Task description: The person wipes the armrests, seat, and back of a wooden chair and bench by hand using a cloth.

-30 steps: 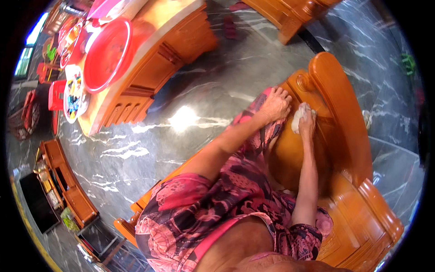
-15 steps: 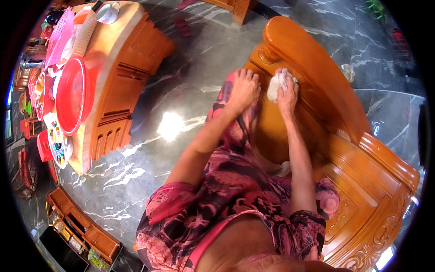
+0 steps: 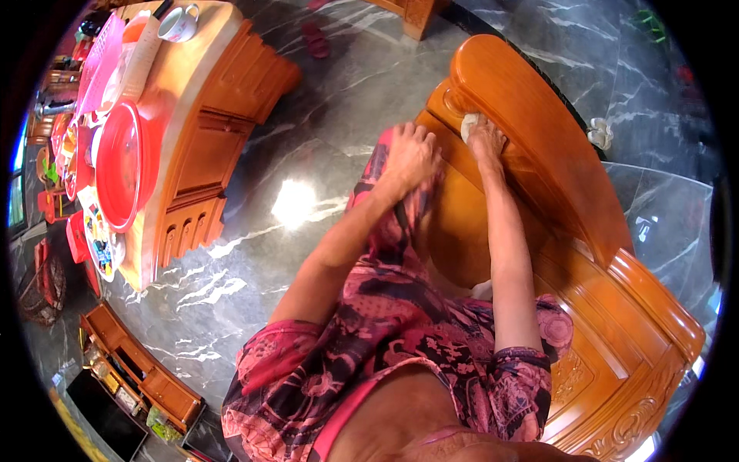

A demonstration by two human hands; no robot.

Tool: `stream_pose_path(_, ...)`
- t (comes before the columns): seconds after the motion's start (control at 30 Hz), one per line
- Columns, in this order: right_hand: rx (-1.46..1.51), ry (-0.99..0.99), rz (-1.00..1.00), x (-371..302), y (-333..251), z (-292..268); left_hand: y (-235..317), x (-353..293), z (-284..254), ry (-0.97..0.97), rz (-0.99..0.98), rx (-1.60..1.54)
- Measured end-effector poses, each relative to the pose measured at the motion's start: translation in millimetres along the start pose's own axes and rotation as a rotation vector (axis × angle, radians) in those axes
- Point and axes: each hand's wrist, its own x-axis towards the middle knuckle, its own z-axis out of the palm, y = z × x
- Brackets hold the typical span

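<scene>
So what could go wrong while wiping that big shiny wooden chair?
1. The right hand presses a small white cloth on the carved orange wooden chair; it might slip on the curved, glossy armrest.
2. The left hand props on the chair's front edge while the person leans over, so a slip could tip them forward.
3. The polished dark marble floor looks slick.

The chair (image 3: pixel 539 146) is shiny, smooth wood. The rag (image 3: pixel 470 123) is soft cloth. The floor (image 3: pixel 323 100) is glossy stone.
</scene>
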Motion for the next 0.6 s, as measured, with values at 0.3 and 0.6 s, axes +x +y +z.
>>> stream_pose_path(0.3,-0.075,0.463,-0.226,38.0,13.2,-23.0,-5.9,6.6,-0.4,-0.032,0.016,-0.083)
stream_pose_path(0.6,0.539,0.410,0.089,19.2,12.6,20.1,3.8,9.5,-0.1,-0.016,0.021,-0.046)
